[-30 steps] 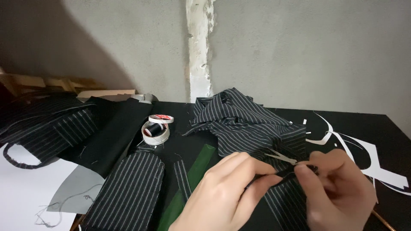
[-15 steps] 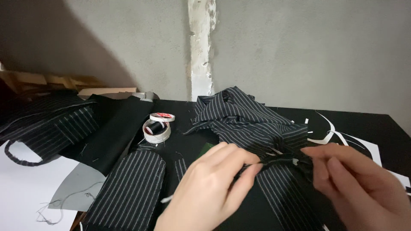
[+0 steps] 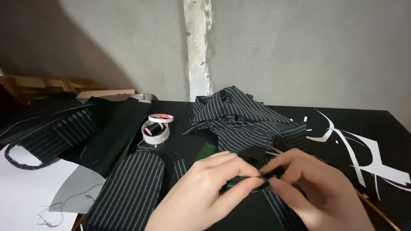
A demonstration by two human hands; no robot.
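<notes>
Two hands pinch narrow pinstriped fabric strip [image 3: 244,182] low centre over black table [image 3: 376,124]. Left hand [image 3: 205,192] and right hand [image 3: 312,188] fingers closed narrow on it. Strip likely light, limp, fray-prone; grip near fold, both ends.

- There is one view only, from a camera worn on the person's head, so no second view shares any part of the scene.
- It looks forward and down across a black table [image 3: 368,128] toward the grey wall [image 3: 299,51] behind the table's far edge.
- It sits close: the left hand [image 3: 205,192] and right hand [image 3: 317,188] fill the lower middle and are cut off by the bottom edge.
- The table's far edge runs across the middle of the view, and its right far corner shows at the right side.
- The near edge lies out of view below.
- The wall fills the upper half.
</notes>
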